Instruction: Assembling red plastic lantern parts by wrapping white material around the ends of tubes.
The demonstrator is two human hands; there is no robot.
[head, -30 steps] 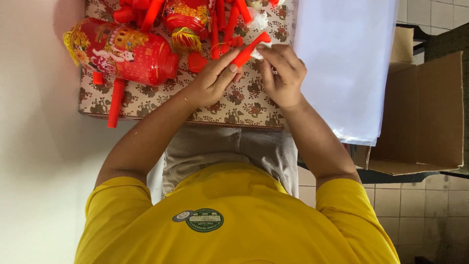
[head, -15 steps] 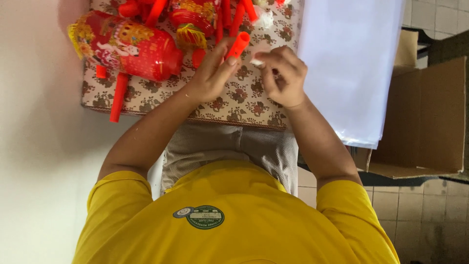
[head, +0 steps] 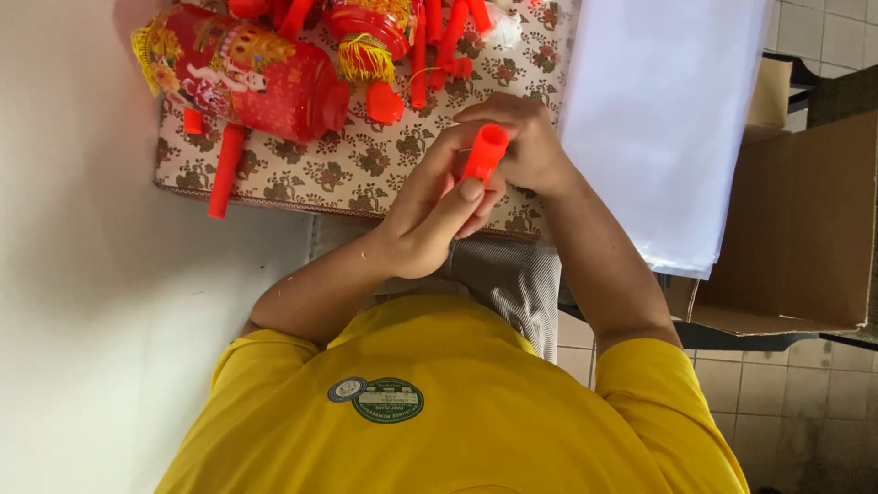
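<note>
My left hand (head: 428,212) and my right hand (head: 519,146) are together over the near edge of the floral-patterned table (head: 302,174). Both grip a short red plastic tube (head: 485,154), whose open end points up toward me. My left thumb presses against the tube's side, and my right fingers curl around it from behind. A red cylindrical lantern (head: 247,78) with gold print lies at the far left of the table. A second red lantern piece with a yellow tassel (head: 370,35) lies behind my hands.
Loose red tubes (head: 224,171) and small red parts (head: 385,102) lie scattered on the table. A stack of white sheets (head: 668,119) hangs over the table's right side. An open cardboard box (head: 796,229) stands on the tiled floor at the right.
Both hands have drawn closer to my body at the table's near edge. The red tube has turned from a slant to end-on toward me.
</note>
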